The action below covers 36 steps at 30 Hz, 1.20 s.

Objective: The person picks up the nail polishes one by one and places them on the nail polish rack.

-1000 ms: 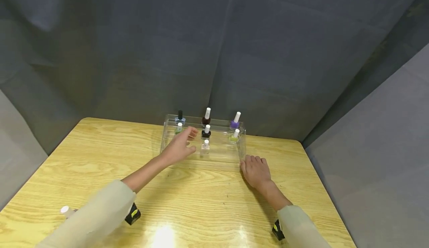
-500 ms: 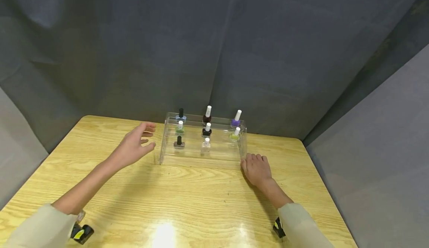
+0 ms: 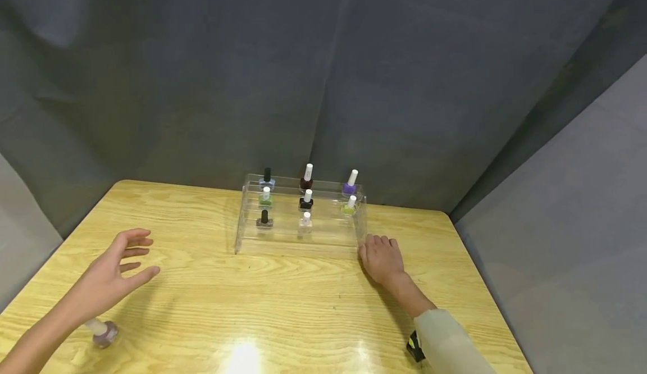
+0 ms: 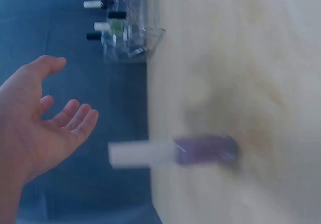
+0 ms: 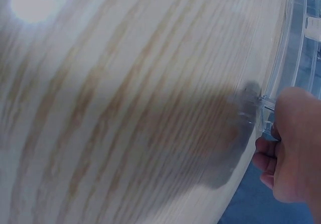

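Note:
My left hand (image 3: pixel 111 276) is over the left side of the table with nothing in it, fingers apart and lightly bent. Below it, near the wrist, a mauve nail polish bottle (image 3: pixel 105 334) with a white cap stands on the table; in the left wrist view this bottle (image 4: pixel 205 149) looks blurred. A clear acrylic tiered rack (image 3: pixel 328 235) bears several nail polish bottles. In its front tier are a dark-capped bottle (image 3: pixel 264 220) and a clear white-capped one (image 3: pixel 305 223). My right hand (image 3: pixel 382 259) holds the rack's front right corner with curled fingers.
Middle tier bottles are green (image 3: pixel 265 197), black (image 3: pixel 305 201) and yellow-green (image 3: pixel 350 205). The back tier has light blue (image 3: pixel 267 179), dark red (image 3: pixel 306 177) and purple (image 3: pixel 350 183). A dark curtain (image 3: pixel 202 82) hangs behind the wooden table (image 3: pixel 283 306).
My left hand has drawn back from the rack toward the table's near left, leaving the dark-capped bottle in view in the front tier. My right hand stays at the rack's corner.

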{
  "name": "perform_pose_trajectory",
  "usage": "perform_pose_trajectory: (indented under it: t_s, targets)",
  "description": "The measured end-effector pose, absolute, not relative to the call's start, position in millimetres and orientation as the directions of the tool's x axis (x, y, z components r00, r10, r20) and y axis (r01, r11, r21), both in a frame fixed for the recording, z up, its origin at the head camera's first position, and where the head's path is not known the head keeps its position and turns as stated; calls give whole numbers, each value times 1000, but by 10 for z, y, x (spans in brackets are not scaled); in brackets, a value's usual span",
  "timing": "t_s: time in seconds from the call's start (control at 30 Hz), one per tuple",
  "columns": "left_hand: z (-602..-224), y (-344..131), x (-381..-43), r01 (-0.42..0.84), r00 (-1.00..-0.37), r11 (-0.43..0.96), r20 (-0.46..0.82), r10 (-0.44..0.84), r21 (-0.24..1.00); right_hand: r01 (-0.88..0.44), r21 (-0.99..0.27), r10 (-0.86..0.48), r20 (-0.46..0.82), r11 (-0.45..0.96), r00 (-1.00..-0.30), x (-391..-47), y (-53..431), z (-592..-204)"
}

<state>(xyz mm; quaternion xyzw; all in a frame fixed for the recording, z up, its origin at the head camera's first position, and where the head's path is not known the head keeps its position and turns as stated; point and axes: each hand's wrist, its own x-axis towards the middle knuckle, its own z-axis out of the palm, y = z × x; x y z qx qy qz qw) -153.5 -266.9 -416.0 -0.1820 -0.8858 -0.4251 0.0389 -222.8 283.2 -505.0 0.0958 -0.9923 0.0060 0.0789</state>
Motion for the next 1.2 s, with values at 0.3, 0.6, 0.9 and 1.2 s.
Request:
perform_pose_trajectory:
  t_s: [0.3,0.6,0.9,1.2]
  targets:
    - [-4592,-3055,-1158,202,-979,624,131,157,755,-191,21,-192,155,981,-969,-2227,2832,-5048]
    - [-4954,-3195,-958,62,-994,653,-13,109,755,-185,12,-184,158,983,-970,-2231,2816,-5025]
    - [-5151,-3183,-916,123,-992,639,68,111,759,-207,-7,-203,173,978,-964,-2247,2852,-5102]
    - [-5207,-3157,-913,73,-995,653,9,100,754,-181,-8,-178,128,984,-976,-2285,2894,-5155]
